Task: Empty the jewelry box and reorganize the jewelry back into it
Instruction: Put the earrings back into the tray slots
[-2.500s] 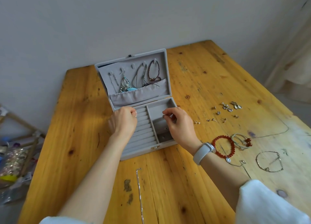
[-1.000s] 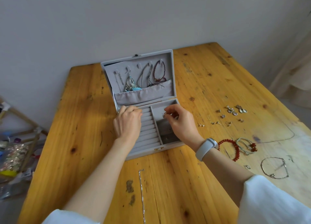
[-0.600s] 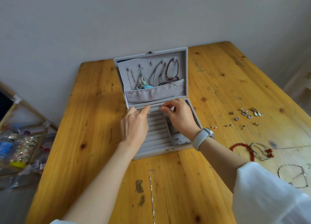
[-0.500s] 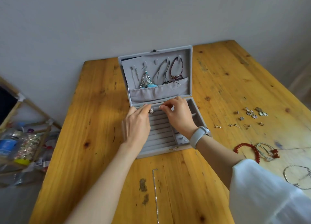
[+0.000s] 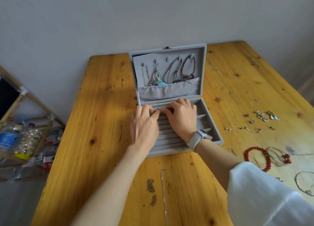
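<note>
A grey velvet jewelry box (image 5: pixel 215 134) lies open on the wooden table (image 5: pixel 102 124). Its raised lid (image 5: pixel 200 64) holds hanging necklaces, a dark red bead bracelet (image 5: pixel 187 69) and a silver pendant (image 5: pixel 156 77) above a pocket. Both hands are over the back of the ring-roll slots (image 5: pixel 167 139). My right hand (image 5: pixel 181 118) and my left hand (image 5: pixel 146 124) meet at a small silver ring (image 5: pixel 160 108), fingertips pinching it over the rearmost slot. The box's right compartments are partly hidden by my right wrist.
Loose earrings (image 5: pixel 260 117) and studs lie on the table to the right. A red bead bracelet (image 5: pixel 257 157), a cord bracelet (image 5: pixel 278 156) and a thin bangle (image 5: pixel 304 183) lie nearer. A silver chain (image 5: pixel 163 191) lies in front of the box. A wooden rack (image 5: pixel 22 137) with clutter stands left of the table.
My right hand lifted a small ring out of the right compartment and carried it left to the ring rolls' back row. My left hand's fingers moved to meet it. The view shifted left.
</note>
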The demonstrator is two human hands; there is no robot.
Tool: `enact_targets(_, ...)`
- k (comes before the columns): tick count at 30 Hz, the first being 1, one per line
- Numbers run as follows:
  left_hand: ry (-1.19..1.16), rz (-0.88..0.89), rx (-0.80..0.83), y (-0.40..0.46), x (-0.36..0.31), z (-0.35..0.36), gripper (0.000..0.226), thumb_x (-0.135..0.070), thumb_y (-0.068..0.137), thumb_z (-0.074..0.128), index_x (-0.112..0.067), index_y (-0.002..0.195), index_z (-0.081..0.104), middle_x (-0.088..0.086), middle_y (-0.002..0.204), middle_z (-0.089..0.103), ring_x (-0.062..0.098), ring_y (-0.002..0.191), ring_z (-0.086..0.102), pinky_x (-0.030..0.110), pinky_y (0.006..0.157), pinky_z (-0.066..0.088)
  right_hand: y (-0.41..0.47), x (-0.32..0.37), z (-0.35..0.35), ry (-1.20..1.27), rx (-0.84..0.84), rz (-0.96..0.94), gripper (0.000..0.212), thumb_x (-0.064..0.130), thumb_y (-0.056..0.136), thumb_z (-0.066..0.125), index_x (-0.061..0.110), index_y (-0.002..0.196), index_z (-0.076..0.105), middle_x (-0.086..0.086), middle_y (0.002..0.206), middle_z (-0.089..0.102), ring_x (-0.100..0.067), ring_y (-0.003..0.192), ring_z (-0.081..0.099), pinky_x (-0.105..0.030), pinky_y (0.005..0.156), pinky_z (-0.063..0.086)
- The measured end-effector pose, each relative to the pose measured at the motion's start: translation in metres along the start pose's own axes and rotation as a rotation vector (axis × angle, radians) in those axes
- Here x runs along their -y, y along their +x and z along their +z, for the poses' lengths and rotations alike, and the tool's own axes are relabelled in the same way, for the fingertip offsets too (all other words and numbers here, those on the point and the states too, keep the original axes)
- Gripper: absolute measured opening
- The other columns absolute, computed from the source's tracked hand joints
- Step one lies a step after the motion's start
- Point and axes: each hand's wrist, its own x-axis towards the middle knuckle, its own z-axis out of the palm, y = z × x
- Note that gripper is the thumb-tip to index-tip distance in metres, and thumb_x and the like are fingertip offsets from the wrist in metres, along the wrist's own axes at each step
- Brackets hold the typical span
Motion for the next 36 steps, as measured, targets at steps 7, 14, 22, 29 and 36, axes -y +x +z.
enact_targets(7, -0.016, 0.009, -0.009, 0.0, 0.002, 0.003, 0.036, 0.005, 0.063, 0.071, -0.012, 0.096, 0.073, 0.006, 0.08, 0.055, 0.029, 0.076, 0.05, 0.035, 0.062, 0.044, -0.002, -0.004, -0.002, 0.009, 0.008, -0.049, 0.022, 0.023, 0.092, 0.05, 0.016, 0.104, 0.066, -0.005, 0.107, 0.057, -0.026, 0.108, 0.044, -0.035, 0.08, 0.026)
enact_targets(14, 0.005, 0.019, -0.005, 0.0, 0.001, 0.003, 0.034, 0.005, 0.066, 0.068, -0.01, 0.097, 0.072, 0.007, 0.078, 0.054, 0.027, 0.077, 0.046, 0.035, 0.062, 0.043, -0.004, -0.002, -0.001, -0.003, -0.014, -0.055, 0.019, 0.024, 0.091, 0.051, 0.015, 0.101, 0.065, -0.005, 0.106, 0.06, -0.027, 0.106, 0.046, -0.034, 0.077, 0.023)
enact_targets(22, 0.001, 0.005, -0.002, 0.0, 0.001, 0.004, 0.037, 0.005, 0.064, 0.072, -0.01, 0.097, 0.072, 0.006, 0.078, 0.053, 0.025, 0.08, 0.042, 0.035, 0.062, 0.043, 0.003, 0.002, -0.006, -0.042, 0.077, -0.032, 0.024, 0.033, 0.09, 0.051, 0.017, 0.104, 0.062, -0.003, 0.111, 0.057, -0.024, 0.111, 0.044, -0.035, 0.087, 0.028)
enact_targets(29, 0.01, -0.012, -0.031, -0.001, 0.001, 0.007, 0.032, 0.002, 0.066, 0.071, -0.013, 0.094, 0.073, 0.006, 0.077, 0.053, 0.025, 0.079, 0.043, 0.034, 0.06, 0.042, 0.017, -0.008, -0.016, -0.106, 0.161, -0.211, 0.025, 0.015, 0.092, 0.047, 0.021, 0.109, 0.064, -0.006, 0.108, 0.057, -0.028, 0.107, 0.044, -0.036, 0.082, 0.029)
enact_targets(36, 0.013, -0.017, -0.026, -0.002, 0.001, 0.005, 0.034, 0.003, 0.065, 0.072, -0.013, 0.096, 0.073, 0.006, 0.078, 0.054, 0.028, 0.077, 0.05, 0.034, 0.061, 0.042, 0.01, -0.003, -0.013, -0.043, 0.077, -0.127, 0.024, 0.03, 0.09, 0.053, 0.013, 0.103, 0.063, -0.005, 0.106, 0.061, -0.027, 0.108, 0.046, -0.038, 0.085, 0.031)
